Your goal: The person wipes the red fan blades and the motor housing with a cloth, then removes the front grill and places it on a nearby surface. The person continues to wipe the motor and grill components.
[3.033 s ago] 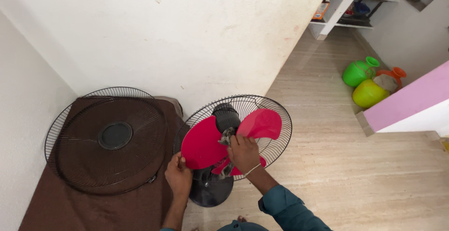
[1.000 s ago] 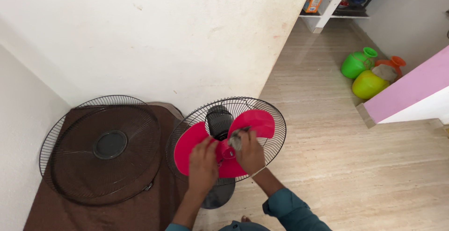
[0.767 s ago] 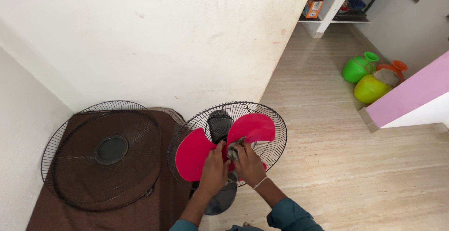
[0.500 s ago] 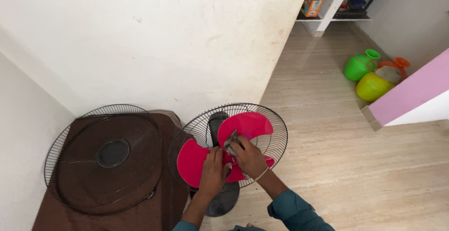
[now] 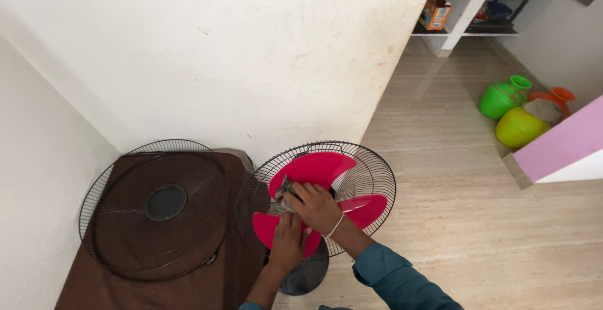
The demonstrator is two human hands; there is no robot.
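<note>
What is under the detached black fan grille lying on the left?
The detached fan grille lies on a brown cloth; a second wire rim edge shows beneath it. Whatever the cloth covers is hidden. Both hands work apart from it, at the red blades.

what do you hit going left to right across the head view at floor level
detached black fan grille on the brown cloth → left hand → right hand on the red fan blades → green pot → yellow-green pot

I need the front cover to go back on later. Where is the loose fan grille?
The loose fan grille lies on the brown cloth at lower left, beside the fan.
</note>
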